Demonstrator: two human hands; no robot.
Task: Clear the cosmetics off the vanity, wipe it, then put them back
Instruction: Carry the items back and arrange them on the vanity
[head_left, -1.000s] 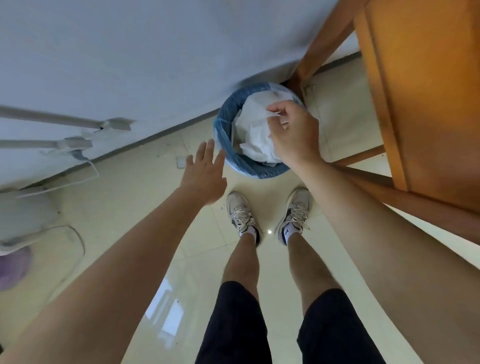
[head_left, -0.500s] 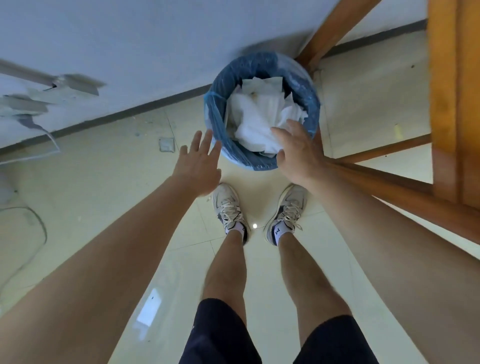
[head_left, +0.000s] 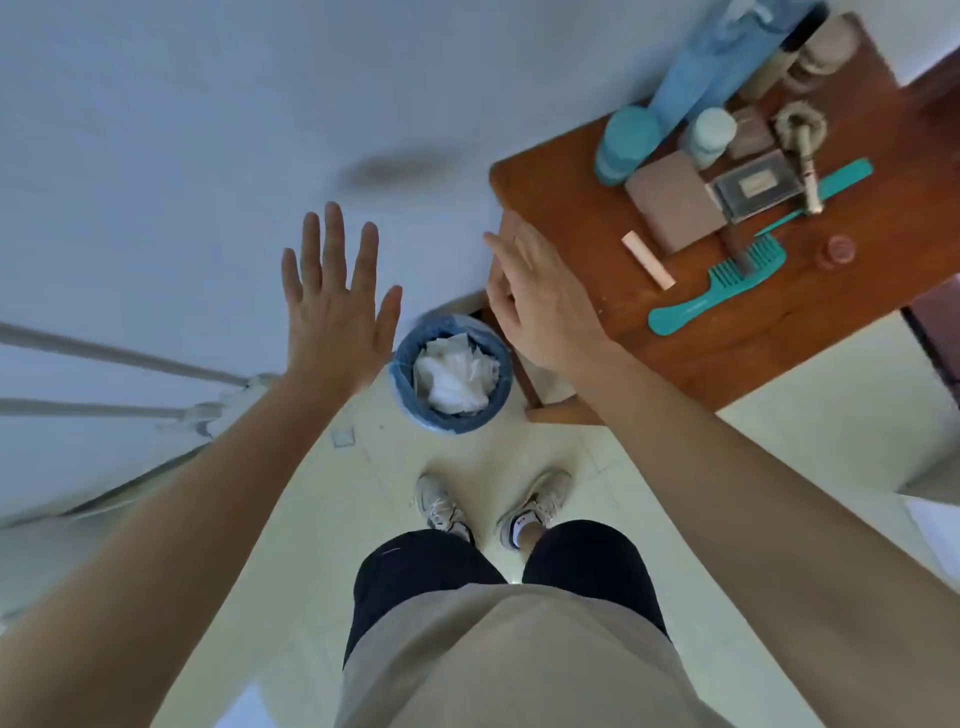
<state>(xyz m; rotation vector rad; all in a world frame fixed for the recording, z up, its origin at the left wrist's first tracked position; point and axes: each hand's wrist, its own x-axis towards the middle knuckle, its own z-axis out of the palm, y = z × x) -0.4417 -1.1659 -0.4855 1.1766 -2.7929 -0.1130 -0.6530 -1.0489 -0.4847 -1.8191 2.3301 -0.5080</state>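
Left hand (head_left: 332, 306): fingers straight and spread, back toward the camera, released, grasps nothing; held out in the air in front of the pale wall.

Right hand (head_left: 540, 306): fingers straight and loosely together, released, grasps nothing; in the view it overlaps the left corner of the vanity (head_left: 571, 208); whether it touches the wood, cannot tell.

Bin (head_left: 405, 358): on the floor (head_left: 649, 467), between the two hands and below them in the view, nearer the right wrist, tucked against the vanity leg; blue liner; crumpled white tissue (head_left: 454, 374) fills it.

Cosmetics: all on the vanity top, to the right of the right hand and beyond it, none in either hand;
- pink tube (head_left: 648, 260) lies flat, nearest the right hand;
- teal comb (head_left: 717, 296) lies flat just right of the tube;
- pink-brown box (head_left: 675, 200) beyond the tube; clear case (head_left: 753, 189) touches its right side;
- thin comb (head_left: 826, 189), teal, farther right, partly under a rope-wrapped brush (head_left: 802, 140);
- short blue bottle (head_left: 626, 143) upright beyond the box; tall blue bottle (head_left: 701, 73) just behind it; pale jar (head_left: 709, 135) beside them;
- red disc (head_left: 837, 252) alone, farthest right of the hand.

Far items at the vanity's back edge blurred; not identified.

Shoes (head_left: 441, 506) side by side on the floor, below both hands, facing the bin.
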